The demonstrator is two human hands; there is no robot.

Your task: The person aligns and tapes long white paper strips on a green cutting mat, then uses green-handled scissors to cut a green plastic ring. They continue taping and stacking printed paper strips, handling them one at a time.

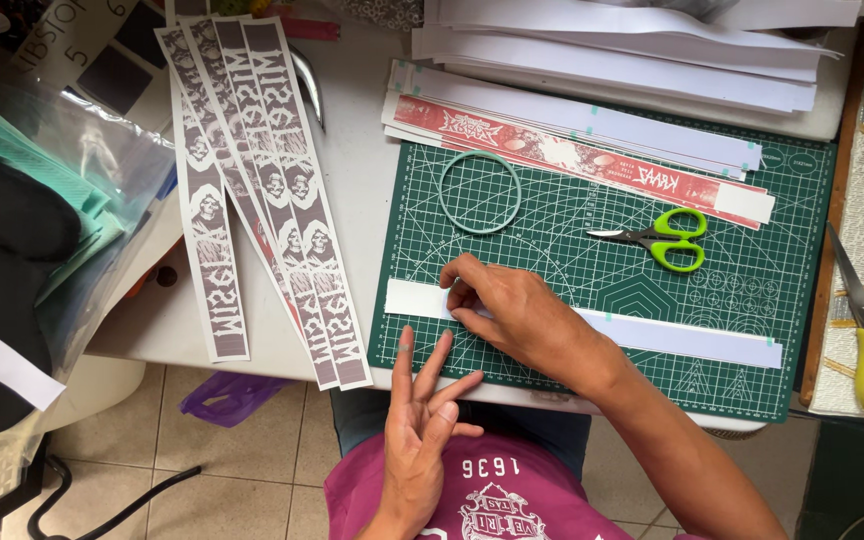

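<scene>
Two hands: both bare, over the near edge of the surface (352,200), a pale top crowded with paper
cutting mat: green, gridded, flat rubbery sheet (752,300) filling the right half of the surface
printed strips: long glossy bands with dark skull artwork (282,200), fanned on the left; red ones (572,155) lie along the mat's far edge under white stacks
white strip: plain matte paper band (672,338) running left to right across the near part of the mat
right hand: (517,310) curled, fingertips pinching the strip's left end and pressing it to the mat
left hand: (422,430) open, fingers spread, holding nothing, hovering just near of the mat
step: looks like peeling or lining up the strip's end; next calls for a fine fingertip grip
scissors: green-handled (667,238), closed, far of the hand
ring: thin teal band (480,192), a flat circle on the mat
</scene>
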